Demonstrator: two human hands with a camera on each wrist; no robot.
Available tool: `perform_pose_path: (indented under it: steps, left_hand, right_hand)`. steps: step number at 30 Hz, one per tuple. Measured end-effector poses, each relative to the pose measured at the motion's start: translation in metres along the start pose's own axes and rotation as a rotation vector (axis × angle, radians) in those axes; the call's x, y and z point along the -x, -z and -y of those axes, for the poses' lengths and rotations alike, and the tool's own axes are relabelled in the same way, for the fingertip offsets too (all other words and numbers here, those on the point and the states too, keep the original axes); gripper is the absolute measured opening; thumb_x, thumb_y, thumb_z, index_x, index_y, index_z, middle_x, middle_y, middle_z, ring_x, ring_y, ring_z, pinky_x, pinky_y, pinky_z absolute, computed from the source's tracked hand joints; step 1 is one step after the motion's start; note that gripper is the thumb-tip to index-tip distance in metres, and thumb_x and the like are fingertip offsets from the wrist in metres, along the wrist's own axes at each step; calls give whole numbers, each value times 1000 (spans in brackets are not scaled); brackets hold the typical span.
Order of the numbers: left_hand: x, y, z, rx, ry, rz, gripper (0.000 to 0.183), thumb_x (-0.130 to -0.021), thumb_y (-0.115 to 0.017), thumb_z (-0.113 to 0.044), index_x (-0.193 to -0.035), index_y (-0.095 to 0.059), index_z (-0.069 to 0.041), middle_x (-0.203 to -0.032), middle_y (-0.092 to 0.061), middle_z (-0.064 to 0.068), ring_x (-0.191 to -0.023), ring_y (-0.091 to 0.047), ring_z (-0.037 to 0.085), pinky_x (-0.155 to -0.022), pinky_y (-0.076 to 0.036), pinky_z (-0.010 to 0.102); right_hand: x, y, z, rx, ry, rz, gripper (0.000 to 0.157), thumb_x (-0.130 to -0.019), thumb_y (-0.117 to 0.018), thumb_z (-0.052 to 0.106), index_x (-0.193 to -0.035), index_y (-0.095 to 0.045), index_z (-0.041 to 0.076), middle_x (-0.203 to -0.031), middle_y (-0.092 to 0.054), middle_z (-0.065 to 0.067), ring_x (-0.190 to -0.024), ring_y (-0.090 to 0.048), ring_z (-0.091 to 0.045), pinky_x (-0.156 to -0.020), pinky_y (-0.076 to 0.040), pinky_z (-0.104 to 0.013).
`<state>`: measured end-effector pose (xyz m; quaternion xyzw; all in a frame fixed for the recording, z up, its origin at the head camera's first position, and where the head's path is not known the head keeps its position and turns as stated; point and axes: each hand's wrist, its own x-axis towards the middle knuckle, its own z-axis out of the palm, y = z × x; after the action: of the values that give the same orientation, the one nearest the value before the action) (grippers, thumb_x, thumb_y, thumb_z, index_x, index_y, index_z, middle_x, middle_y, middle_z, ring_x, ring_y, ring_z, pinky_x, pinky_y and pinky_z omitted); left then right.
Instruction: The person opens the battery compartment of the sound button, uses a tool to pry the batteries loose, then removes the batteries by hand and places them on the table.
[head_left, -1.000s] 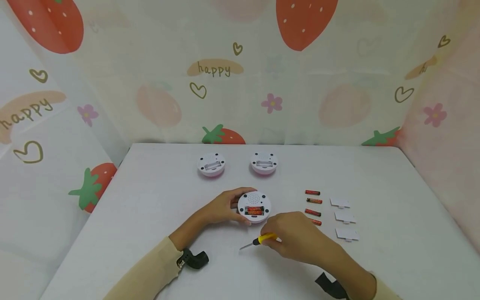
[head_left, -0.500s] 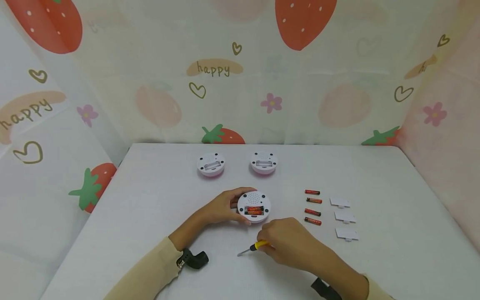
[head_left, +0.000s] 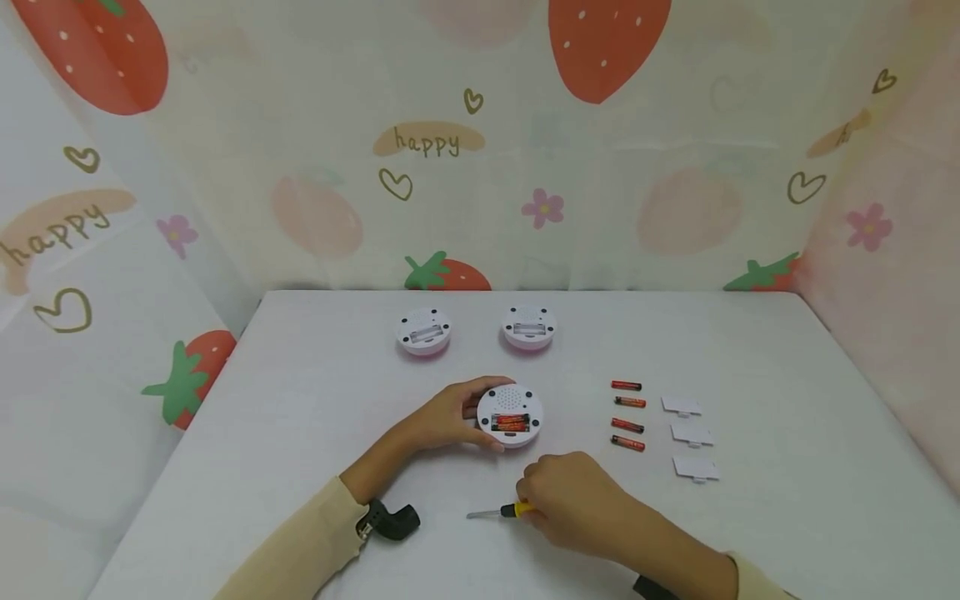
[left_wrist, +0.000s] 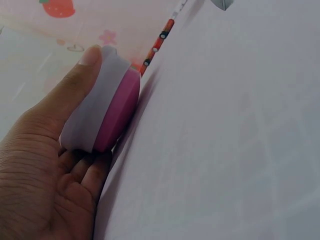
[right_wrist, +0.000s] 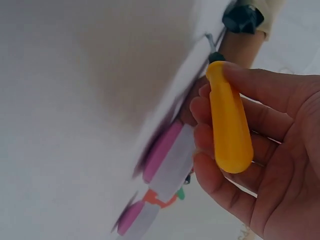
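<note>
My left hand (head_left: 448, 417) grips a round white device (head_left: 510, 400) by its left side, thumb at the near edge and fingers round the far one. Its underside faces up, and two red batteries (head_left: 511, 423) lie in the uncovered compartment. In the left wrist view the device's lower part (left_wrist: 120, 110) shows pink, close over the table. My right hand (head_left: 573, 504) holds a screwdriver (right_wrist: 230, 120) by its yellow handle, thumb along one side and fingers curled behind. The metal shaft points left, nearer the front edge than the device.
Two similar devices (head_left: 424, 332) stand upside down at the back, their battery compartments bare. To the right, several loose red batteries (head_left: 627, 425) lie in a column. Beside them are three white battery covers (head_left: 692, 434). A patterned cloth (head_left: 450, 208) hangs behind the white table (head_left: 315, 350).
My right hand has moved toward the front edge with the screwdriver, whose shaft has swung to point nearly straight left. The lowest loose battery has come fully into view. My left hand stays put.
</note>
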<state>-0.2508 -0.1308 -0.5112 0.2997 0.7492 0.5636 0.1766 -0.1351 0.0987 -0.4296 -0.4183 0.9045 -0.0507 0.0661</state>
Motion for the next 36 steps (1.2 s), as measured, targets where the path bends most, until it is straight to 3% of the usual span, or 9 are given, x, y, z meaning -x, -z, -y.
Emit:
perform_pose_path:
  steps: [10, 22, 29, 32, 36]
  left_hand:
    - [1, -1, -1, -11, 9, 6, 89, -73, -92, -9, -150, -48, -18, -143, -55, 1, -127, -57, 15, -105, -48, 26]
    - [1, 1, -2, -53, 8, 6, 90, -74, -92, -13, -151, -47, -20, -148, -52, -1, -131, -54, 14, -107, -46, 25]
    - [0, 1, -2, -36, 4, 12, 89, -74, -92, -12, -151, -47, -19, -146, -53, 1, -129, -55, 15, -106, -47, 25]
    - [0, 1, -1, -41, 1, 14, 90, -74, -92, -12, -151, -46, -18, -147, -52, 1, -129, -55, 15, -107, -46, 25]
    - [0, 1, 0, -41, -2, 14, 91, -74, -92, -11, -152, -45, -16, -149, -51, 1, -130, -55, 16, -107, -46, 26]
  right_hand:
    - [-4, -8, 4, 58, -13, 101, 11, -83, -85, 24, -87, -76, 18, -71, -59, 10, -64, -52, -5, -55, -45, -20]
    - [-4, -13, 4, 39, -19, 97, 13, -84, -84, 27, -84, -73, 19, -68, -55, 11, -60, -46, -5, -54, -42, -19]
    - [-3, -4, -8, -19, -4, 64, 13, -86, -83, 30, -89, -76, 19, -74, -63, 12, -65, -52, -3, -57, -47, -21]
    - [-5, 5, -17, -104, -64, 47, 15, -88, -81, 32, -96, -78, 20, -79, -66, 14, -70, -55, -4, -64, -51, -22]
    - [-9, 13, -34, -197, -151, -73, 12, -89, -80, 29, -97, -79, 20, -75, -60, 17, -69, -52, -6, -63, -49, -22]
